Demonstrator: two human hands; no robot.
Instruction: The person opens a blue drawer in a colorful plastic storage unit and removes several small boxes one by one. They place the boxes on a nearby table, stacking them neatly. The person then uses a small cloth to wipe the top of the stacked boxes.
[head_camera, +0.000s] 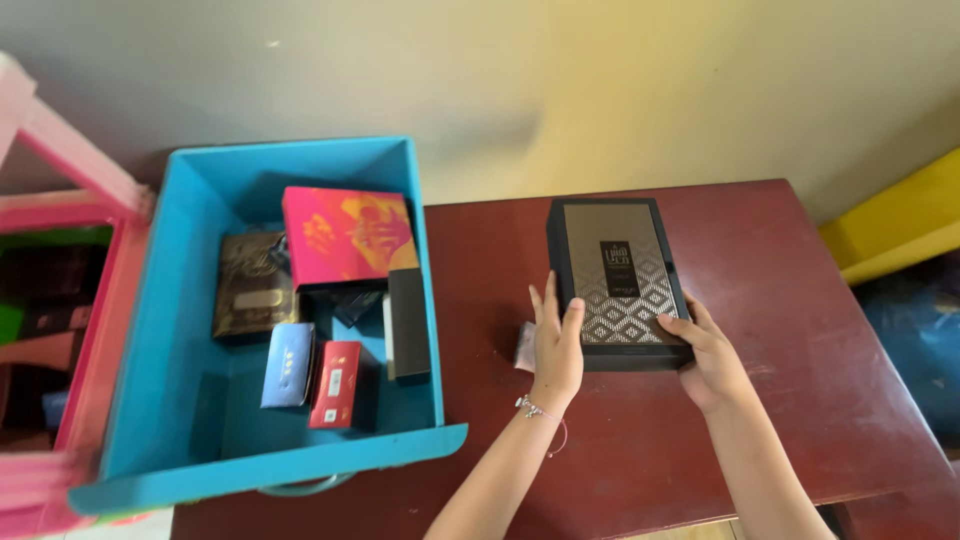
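Gripping the black box (620, 285) from both sides, the hands sit at its near end on the dark red table (800, 330). Left hand (556, 345) lies flat against the box's left edge, fingers straight and pointing toward the wall, thumb on the lid; a thin bracelet (535, 410) rings the wrist. Right hand (712, 360) wraps the near right corner, fingers on the lid, palm against the side. Both forearms come up from the table's near edge, elbows cut off by the frame. The box lies flat near the table's far edge, left of centre, its patterned gold-grey lid facing up. Something small and pale (526, 345) peeks out behind the left hand, too hidden to identify. Off the table's left edge stands an open blue bin (185, 330) with several small boxes inside, including a pink-and-yellow one (345, 235); the lower ones are shadowed. Pink furniture (70, 170) at far left is cropped.
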